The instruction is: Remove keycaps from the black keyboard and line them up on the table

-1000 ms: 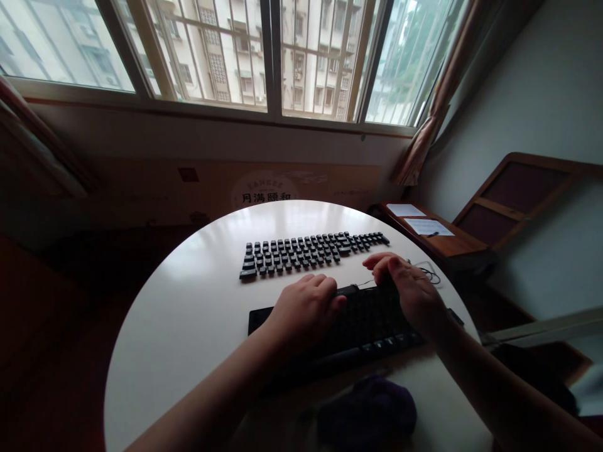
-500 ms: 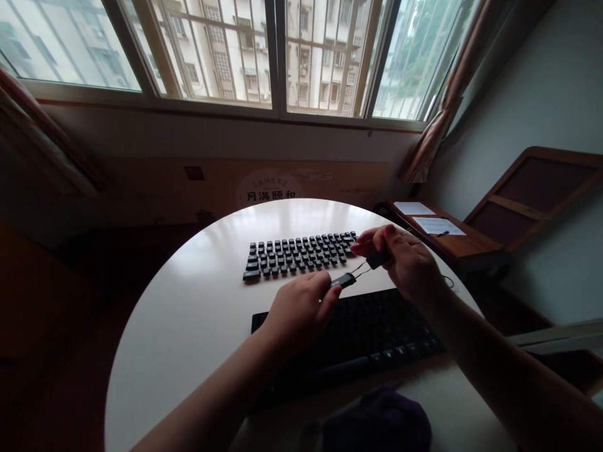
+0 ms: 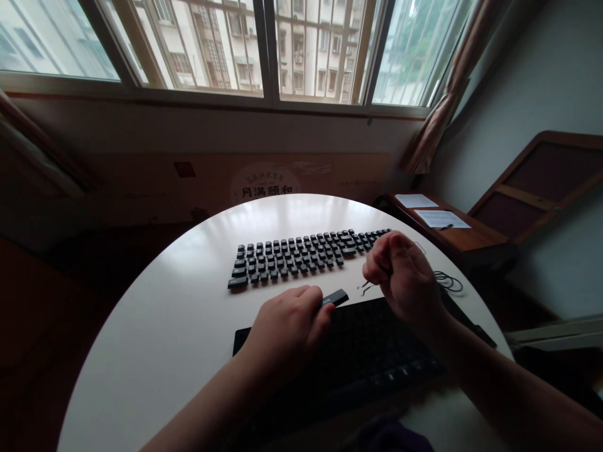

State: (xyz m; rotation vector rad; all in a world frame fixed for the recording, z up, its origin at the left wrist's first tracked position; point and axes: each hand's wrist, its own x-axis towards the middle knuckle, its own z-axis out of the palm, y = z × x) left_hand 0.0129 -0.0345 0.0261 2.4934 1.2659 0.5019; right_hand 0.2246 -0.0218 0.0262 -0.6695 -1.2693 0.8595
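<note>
My left hand (image 3: pixel 288 321) pinches a long dark keycap (image 3: pixel 336 297) between thumb and fingers, its far end sticking out. My right hand (image 3: pixel 404 276) is closed around a wire keycap puller; its thin hooked wire tips (image 3: pixel 367 289) poke out below the fingers, and its handle is hidden in the fist. The wires stand apart from the keycap. Under both hands lies a black keyboard (image 3: pixel 348 339), partly covered by my left hand and forearm. Beyond it, several removed black keycaps (image 3: pixel 287 254) stand in neat rows.
Everything rests on a round white table (image 3: pixel 141 314). A coiled black cable (image 3: pixel 450 282) lies by its right edge. Purple cloth (image 3: pixel 393 437) shows at the bottom. To the right, a wooden chair (image 3: pixel 490 235) bears sheets of paper (image 3: pixel 441 218) and a pen. A barred window is ahead.
The puller's wires have come away from the keycap. My right hand has closed further around the puller and moved slightly right and down; my left hand still grips the keycap. The view has shifted slightly.
</note>
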